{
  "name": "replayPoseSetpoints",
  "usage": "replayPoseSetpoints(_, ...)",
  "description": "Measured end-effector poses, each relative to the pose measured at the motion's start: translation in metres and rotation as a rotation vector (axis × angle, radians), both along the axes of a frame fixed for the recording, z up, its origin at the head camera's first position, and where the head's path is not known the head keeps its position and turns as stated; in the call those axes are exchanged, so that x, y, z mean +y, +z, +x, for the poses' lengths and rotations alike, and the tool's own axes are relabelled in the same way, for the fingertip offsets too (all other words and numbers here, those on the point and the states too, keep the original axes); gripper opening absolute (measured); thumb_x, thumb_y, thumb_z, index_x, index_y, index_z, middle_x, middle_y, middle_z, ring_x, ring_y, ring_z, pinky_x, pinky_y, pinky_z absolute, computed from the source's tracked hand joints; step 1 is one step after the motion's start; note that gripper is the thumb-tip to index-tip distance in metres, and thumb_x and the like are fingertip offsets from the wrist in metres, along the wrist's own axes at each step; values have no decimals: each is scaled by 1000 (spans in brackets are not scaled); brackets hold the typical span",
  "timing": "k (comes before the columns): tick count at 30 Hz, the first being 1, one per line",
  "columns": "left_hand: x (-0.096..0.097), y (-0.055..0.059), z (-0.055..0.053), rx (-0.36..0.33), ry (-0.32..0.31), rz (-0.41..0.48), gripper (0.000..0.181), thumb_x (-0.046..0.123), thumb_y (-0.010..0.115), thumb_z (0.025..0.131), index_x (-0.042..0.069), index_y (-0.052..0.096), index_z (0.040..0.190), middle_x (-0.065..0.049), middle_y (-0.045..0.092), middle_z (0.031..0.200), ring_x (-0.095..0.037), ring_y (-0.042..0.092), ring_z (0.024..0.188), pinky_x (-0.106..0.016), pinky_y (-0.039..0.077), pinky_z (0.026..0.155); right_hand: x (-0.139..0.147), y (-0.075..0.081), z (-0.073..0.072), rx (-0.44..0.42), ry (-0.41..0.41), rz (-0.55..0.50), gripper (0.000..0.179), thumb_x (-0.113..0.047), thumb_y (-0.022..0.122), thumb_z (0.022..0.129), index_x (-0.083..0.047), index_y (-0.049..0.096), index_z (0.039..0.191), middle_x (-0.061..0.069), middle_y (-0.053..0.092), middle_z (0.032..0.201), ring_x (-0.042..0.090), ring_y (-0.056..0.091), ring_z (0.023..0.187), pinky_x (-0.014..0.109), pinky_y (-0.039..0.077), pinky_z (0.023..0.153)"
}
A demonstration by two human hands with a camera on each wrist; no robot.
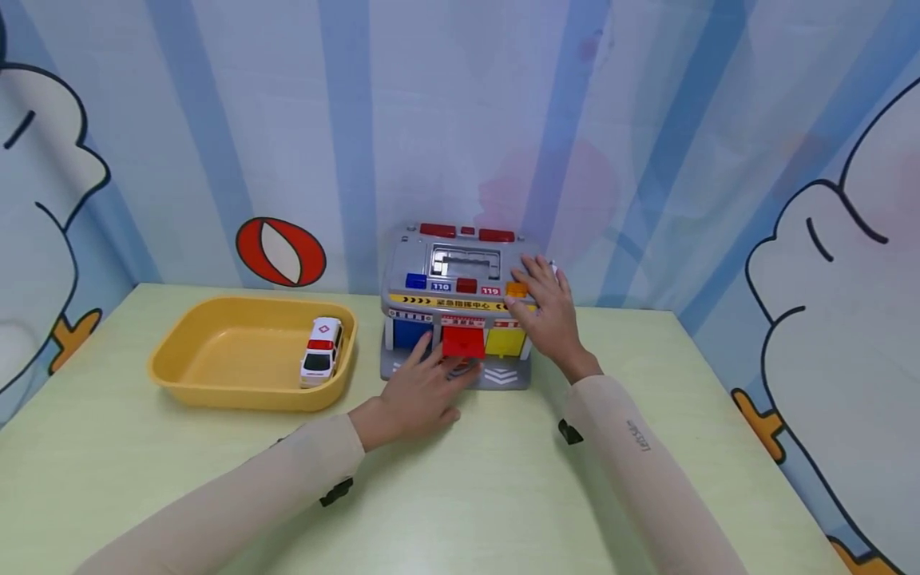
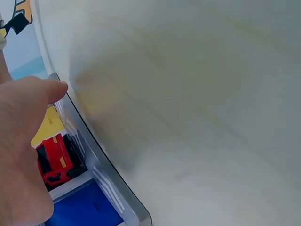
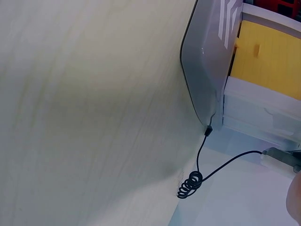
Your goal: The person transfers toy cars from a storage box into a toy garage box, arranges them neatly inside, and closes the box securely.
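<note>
Zero grip either side: R hand [image 1: 549,315], fingers extended, rests on the roof of the toy garage [image 1: 449,302] by the orange button [image 1: 515,289] — prob. to steady it; L hand [image 1: 422,397], fingers spread, is at the front by the red toy car [image 2: 56,159] in the middle bay, prob. guiding it under the tilted-out red door [image 1: 463,342]. Ambulance [image 1: 321,351] sits in yellow tray [image 1: 244,397], left of L hand — likely kept handy.
</note>
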State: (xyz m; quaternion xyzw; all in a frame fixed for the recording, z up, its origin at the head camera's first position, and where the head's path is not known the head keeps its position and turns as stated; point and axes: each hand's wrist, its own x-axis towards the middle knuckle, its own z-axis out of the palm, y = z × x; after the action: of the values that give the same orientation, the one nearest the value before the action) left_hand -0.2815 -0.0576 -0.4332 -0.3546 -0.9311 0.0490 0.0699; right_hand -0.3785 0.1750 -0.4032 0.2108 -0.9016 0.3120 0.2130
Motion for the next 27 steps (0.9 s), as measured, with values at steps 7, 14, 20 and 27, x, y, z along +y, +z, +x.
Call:
replayPoseSetpoints(7, -3, 1, 1, 5, 13, -68, 72, 48, 61, 95, 19, 35, 156, -6, 33, 164, -33, 23, 154, -56, 11, 126, 0, -1, 0, -15, -11, 4, 57, -39, 53, 97, -14, 50, 148, 2, 34, 163, 22, 17, 156, 48, 1, 128)
replayPoseSetpoints(14, -8, 1, 2, 11, -36, -60, 74, 44, 60, 97, 9, 34, 156, -9, 30, 165, -29, 25, 154, -47, 15, 127, 0, 0, -2, -9, -2, 3, 57, -39, 53, 97, -13, 50, 148, 2, 35, 163, 22, 17, 156, 48, 1, 128)
replayPoseSetpoints(20, -12, 2, 1, -66, -48, 4, 70, 37, 58, 99, 5, 32, 156, -10, 26, 166, -29, 21, 155, -43, 15, 127, 1, -2, -2, 8, -1, 5, 57, -39, 52, 97, -12, 50, 147, 4, 36, 162, 24, 18, 156, 49, 1, 128)
replayPoseSetpoints(27, -14, 1, 0, -63, -65, 22, 66, 34, 56, 100, 1, 35, 153, -12, 29, 165, -30, 23, 154, -43, 17, 127, 1, 0, -1, 2, 7, -2, 58, -39, 53, 97, -11, 50, 147, 5, 35, 163, 24, 18, 156, 48, 1, 128)
